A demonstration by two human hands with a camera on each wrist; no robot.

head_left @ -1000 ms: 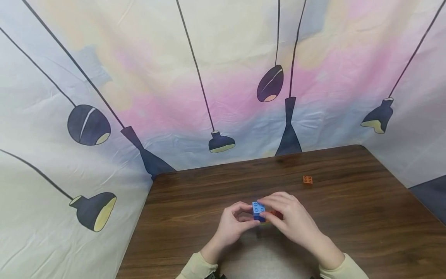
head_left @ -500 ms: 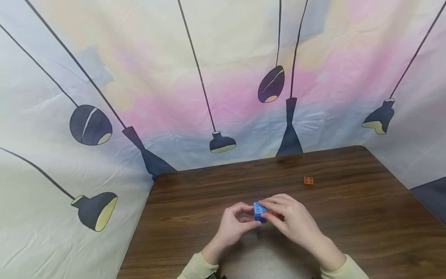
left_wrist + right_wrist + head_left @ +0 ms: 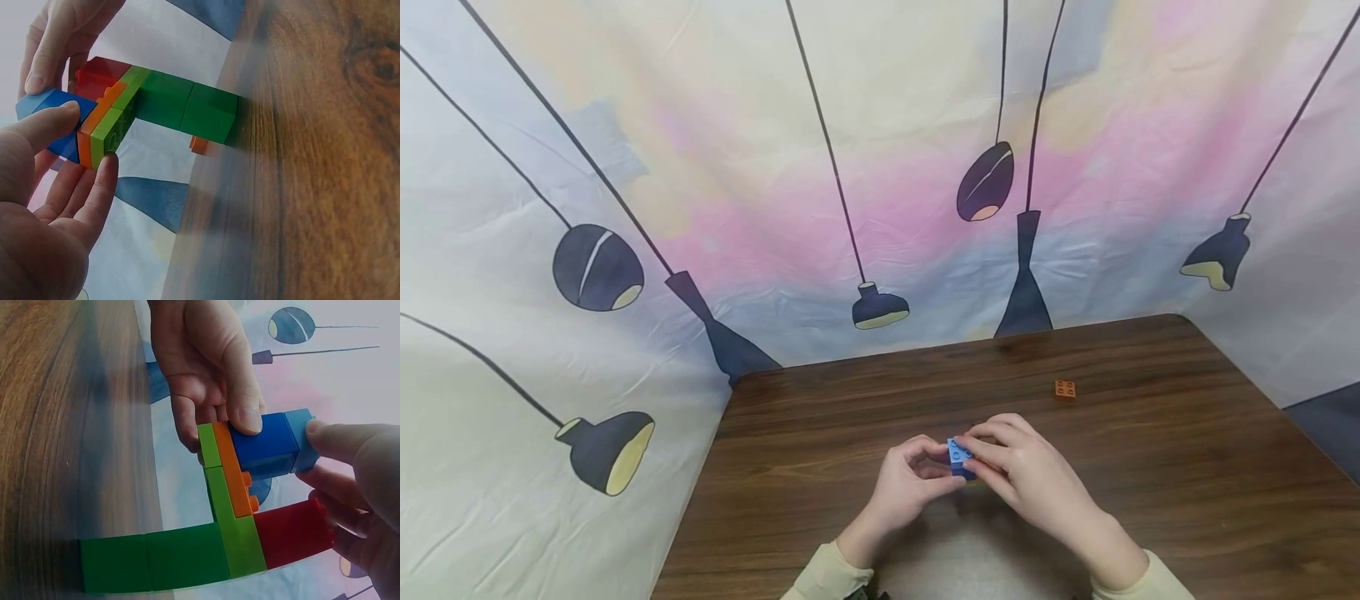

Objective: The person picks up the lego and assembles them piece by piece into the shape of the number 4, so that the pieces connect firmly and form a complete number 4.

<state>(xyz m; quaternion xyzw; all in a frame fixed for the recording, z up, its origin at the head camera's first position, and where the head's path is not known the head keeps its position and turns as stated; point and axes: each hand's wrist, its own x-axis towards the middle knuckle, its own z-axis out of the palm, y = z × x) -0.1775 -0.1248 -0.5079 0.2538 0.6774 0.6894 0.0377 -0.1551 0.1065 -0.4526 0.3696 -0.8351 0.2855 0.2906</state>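
Observation:
A toy-brick structure has a column of two green bricks (image 3: pixel 153 559) under lime pieces (image 3: pixel 219 487). An orange plate (image 3: pixel 231 469), a dark blue brick (image 3: pixel 72 109) and a light blue brick (image 3: pixel 957 450) are stacked over the lime on one side; a red brick (image 3: pixel 294 531) sits on the other. My left hand (image 3: pixel 902 483) grips the overhanging side, thumb on the dark blue brick, fingers under the lime piece. My right hand (image 3: pixel 1037 475) pinches the light blue brick at the top. Whether the column touches the table cannot be told.
A separate orange brick (image 3: pixel 1065 389) lies farther back on the brown wooden table (image 3: pixel 850 408), right of centre. Behind the table hangs a pastel cloth (image 3: pixel 737 192) printed with dark lamps.
Both hands keep their hold on the structure. My right fingers have shifted slightly over the light blue brick and now cover more of it in the head view. The view itself has drifted a little.

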